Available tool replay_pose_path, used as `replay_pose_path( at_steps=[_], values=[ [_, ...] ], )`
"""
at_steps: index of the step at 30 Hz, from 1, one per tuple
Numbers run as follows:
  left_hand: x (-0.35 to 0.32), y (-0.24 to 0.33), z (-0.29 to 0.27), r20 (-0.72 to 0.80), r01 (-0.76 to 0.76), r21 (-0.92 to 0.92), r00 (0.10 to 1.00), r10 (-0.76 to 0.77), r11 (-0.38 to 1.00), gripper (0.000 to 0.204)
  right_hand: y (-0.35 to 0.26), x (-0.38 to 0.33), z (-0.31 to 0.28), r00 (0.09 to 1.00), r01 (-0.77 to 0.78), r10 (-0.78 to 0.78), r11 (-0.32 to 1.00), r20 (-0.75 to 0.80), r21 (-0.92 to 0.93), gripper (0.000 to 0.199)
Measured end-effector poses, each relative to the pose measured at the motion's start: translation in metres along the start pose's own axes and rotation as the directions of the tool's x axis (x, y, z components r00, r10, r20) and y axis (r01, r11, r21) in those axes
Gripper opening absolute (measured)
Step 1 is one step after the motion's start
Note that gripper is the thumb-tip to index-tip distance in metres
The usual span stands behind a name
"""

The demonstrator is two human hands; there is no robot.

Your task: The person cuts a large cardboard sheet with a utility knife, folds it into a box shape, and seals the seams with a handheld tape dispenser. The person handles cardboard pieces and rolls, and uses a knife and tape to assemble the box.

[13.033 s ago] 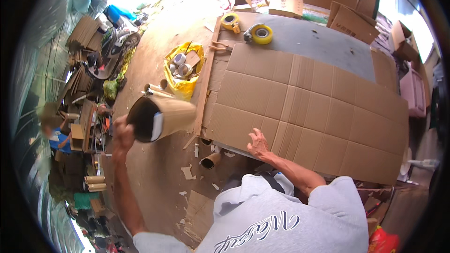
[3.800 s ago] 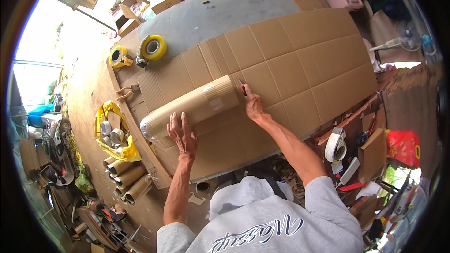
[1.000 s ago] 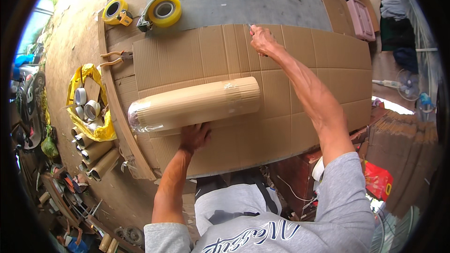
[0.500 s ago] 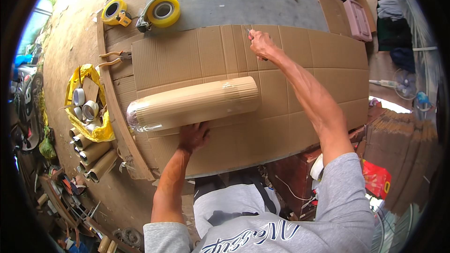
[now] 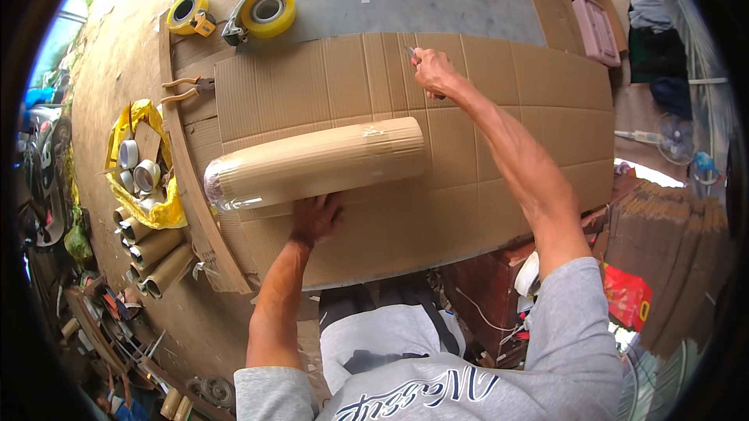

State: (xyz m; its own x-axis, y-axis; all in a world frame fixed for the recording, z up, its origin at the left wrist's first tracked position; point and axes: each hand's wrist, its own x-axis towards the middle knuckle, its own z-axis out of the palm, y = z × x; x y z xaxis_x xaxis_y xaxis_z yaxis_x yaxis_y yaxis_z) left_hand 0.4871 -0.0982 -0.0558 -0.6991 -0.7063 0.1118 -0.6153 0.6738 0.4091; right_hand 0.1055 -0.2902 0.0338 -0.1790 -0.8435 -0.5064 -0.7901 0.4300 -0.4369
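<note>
Moved: over the last second the right hand point(image 5: 435, 74) has come slightly nearer the person from the cardboard sheet's point(image 5: 538, 140) far edge.
Right fingers: clamped around the knife point(image 5: 410, 53), blade pointing away, slightly left.
Roll: the cardboard roll point(image 5: 320, 162) lies on the sheet, long axis left-right, right end slightly farther away.
Left hand point(image 5: 317, 220): at the roll's near side; finger spacing cannot be told.

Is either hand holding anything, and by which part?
The right hand grips a small knife by its handle. The left hand is at the cardboard roll's near side, apparently gripping nothing.
</note>
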Motion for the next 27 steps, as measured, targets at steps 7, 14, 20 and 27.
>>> replay_pose_path(
  at_steps=[7,14,20,27],
  values=[
    [-0.001,0.006,-0.006,-0.031,0.042,0.015,0.999,-0.042,0.999,0.051,-0.005,-0.005,0.005,0.998,0.003,-0.005,0.999,0.063,0.036,0.028],
    [0.002,0.004,-0.006,0.04,0.021,0.015,0.999,-0.022,1.0,0.057,0.006,-0.02,0.005,0.999,-0.003,0.0,0.998,0.048,0.056,0.035],
    [0.002,0.006,-0.006,0.051,0.021,0.027,0.998,-0.022,0.999,0.056,0.009,-0.024,0.008,0.999,0.008,-0.012,0.996,0.044,0.085,0.033],
    [0.005,0.009,-0.01,0.031,0.007,0.072,0.999,-0.009,0.997,0.056,0.011,-0.029,0.015,1.0,0.003,-0.004,0.998,0.016,0.062,0.032]
  ],
)
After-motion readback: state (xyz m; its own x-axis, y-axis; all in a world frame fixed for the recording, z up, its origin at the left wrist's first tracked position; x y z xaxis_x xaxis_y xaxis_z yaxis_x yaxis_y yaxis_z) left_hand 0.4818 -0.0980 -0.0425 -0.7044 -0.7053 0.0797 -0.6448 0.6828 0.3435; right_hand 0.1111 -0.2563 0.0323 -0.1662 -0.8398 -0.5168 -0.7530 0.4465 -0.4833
